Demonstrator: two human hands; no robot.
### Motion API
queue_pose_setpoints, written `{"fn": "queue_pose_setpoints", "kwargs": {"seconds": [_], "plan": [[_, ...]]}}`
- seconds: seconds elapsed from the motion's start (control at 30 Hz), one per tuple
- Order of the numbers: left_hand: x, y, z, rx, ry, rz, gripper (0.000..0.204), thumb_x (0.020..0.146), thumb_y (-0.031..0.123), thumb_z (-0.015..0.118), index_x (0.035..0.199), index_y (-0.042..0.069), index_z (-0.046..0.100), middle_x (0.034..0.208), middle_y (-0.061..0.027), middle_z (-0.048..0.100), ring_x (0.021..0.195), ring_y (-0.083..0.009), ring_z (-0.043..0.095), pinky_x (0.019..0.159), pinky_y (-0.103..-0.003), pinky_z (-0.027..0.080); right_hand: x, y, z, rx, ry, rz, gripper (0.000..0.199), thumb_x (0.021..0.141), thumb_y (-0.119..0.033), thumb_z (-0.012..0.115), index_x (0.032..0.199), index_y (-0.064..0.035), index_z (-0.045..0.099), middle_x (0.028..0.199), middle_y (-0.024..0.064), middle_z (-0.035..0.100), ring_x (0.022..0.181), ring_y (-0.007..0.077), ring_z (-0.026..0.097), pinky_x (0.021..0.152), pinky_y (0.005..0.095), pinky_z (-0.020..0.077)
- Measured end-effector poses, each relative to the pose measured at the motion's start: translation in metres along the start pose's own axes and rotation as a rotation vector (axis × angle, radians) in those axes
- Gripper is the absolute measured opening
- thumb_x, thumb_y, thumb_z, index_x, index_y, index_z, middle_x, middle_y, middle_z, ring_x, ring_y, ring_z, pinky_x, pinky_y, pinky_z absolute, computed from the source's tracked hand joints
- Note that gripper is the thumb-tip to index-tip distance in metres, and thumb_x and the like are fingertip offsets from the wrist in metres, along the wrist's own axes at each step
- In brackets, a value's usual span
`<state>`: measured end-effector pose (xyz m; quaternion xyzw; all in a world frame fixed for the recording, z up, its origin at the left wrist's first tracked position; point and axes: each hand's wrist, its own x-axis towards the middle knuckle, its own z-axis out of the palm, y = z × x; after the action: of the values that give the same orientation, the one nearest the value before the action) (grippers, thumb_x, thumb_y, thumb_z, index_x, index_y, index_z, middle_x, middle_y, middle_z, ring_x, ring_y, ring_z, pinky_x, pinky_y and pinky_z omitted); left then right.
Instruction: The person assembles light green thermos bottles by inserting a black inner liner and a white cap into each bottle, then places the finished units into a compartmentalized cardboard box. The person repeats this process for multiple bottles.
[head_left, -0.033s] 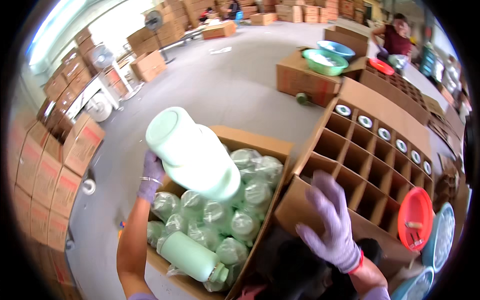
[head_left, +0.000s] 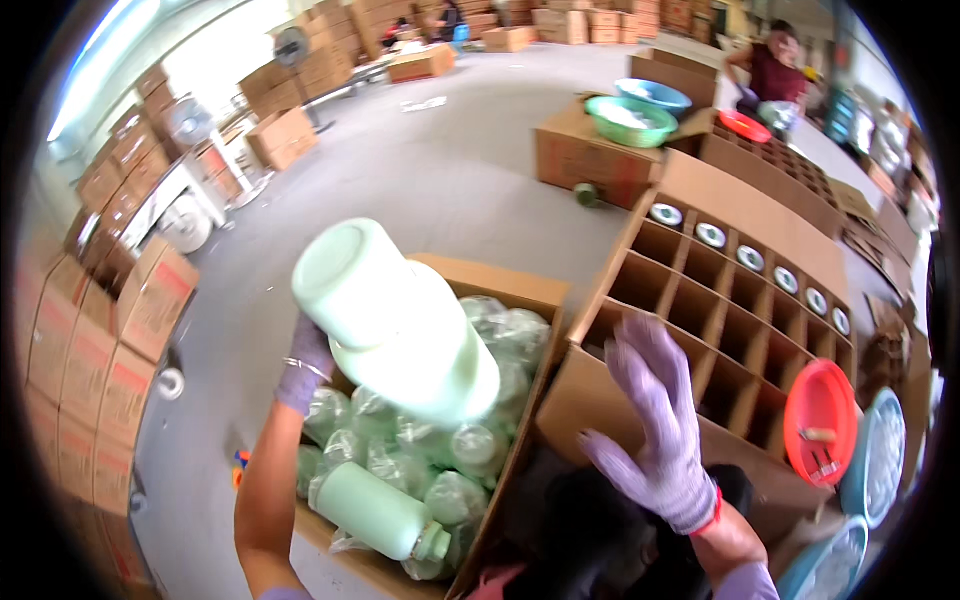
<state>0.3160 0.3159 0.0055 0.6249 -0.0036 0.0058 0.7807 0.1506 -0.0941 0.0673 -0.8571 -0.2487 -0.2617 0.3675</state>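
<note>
My left hand (head_left: pixel 312 350), in a lilac glove, is closed round a pale green bottle (head_left: pixel 395 320) tilted with its base up to the left. Blur and glare hide whether a second bottle lies against it. Below is an open cardboard box (head_left: pixel 480 272) holding several green bottles in clear plastic bags (head_left: pixel 480 445). One unwrapped green bottle (head_left: pixel 372 510) lies on top of them, its neck to the right. My right hand (head_left: pixel 655 430), also gloved, hangs with fingers spread and nothing in it, beside a divided carton (head_left: pixel 570 410).
White-topped round ends (head_left: pixel 711 236) fill the carton's far row of cells. A red basin (head_left: pixel 820 420) sits at its right corner, beside blue basins (head_left: pixel 873 458). Beyond stands a box (head_left: pixel 590 150) with a green basin (head_left: pixel 630 122). Stacked cartons (head_left: pixel 95 400) line the left. A co-worker (head_left: pixel 775 75) is at far right.
The whole view has shifted slightly, so the surroundings sit further left. The held bottle has moved a little rightward over the box. My right hand stays spread.
</note>
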Motion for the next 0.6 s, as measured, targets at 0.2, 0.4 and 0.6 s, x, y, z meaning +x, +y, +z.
{"fn": "queue_pose_setpoints", "kwargs": {"seconds": [0.2, 0.4, 0.6], "plan": [[-0.116, -0.039, 0.227, -0.022, -0.981, -0.515, 0.049, 0.094, 0.018, 0.052, 0.139, -0.001, 0.048, 0.13, -0.0157, 0.058, 0.115, -0.0244, 0.058, 0.099, -0.037, 0.047, -0.032, -0.06, -0.088, 0.267, -0.075, 0.11, 0.089, 0.072, -0.043, 0.086, 0.142, -0.0052, 0.047, 0.142, 0.0294, 0.037, 0.126, 0.0479, 0.049, 0.102, 0.0445, 0.0462], [-0.2, -0.103, 0.318, -0.057, -1.298, -0.536, 0.06, 0.099, 0.032, 0.05, 0.144, -0.006, 0.04, 0.144, -0.0207, 0.05, 0.129, -0.0295, 0.053, 0.108, -0.039, 0.043, -0.173, -0.057, -0.098, 0.399, -0.123, 0.37, 0.061, 0.078, -0.024, 0.085, 0.124, -0.0056, 0.05, 0.142, 0.0229, 0.04, 0.132, 0.0384, 0.043, 0.109, 0.0449, 0.038], [-0.27, -0.095, 0.319, -0.275, -0.85, -0.5, 0.09, 0.095, 0.068, 0.037, 0.148, -0.004, 0.034, 0.143, -0.0181, 0.051, 0.132, -0.0298, 0.05, 0.114, -0.041, 0.035, -0.224, -0.011, -0.114, 0.925, 0.36, 0.66, 0.063, 0.08, -0.01, 0.08, 0.133, -0.0069, 0.047, 0.143, 0.0118, 0.044, 0.133, 0.0219, 0.042, 0.114, 0.038, 0.0337]]}}
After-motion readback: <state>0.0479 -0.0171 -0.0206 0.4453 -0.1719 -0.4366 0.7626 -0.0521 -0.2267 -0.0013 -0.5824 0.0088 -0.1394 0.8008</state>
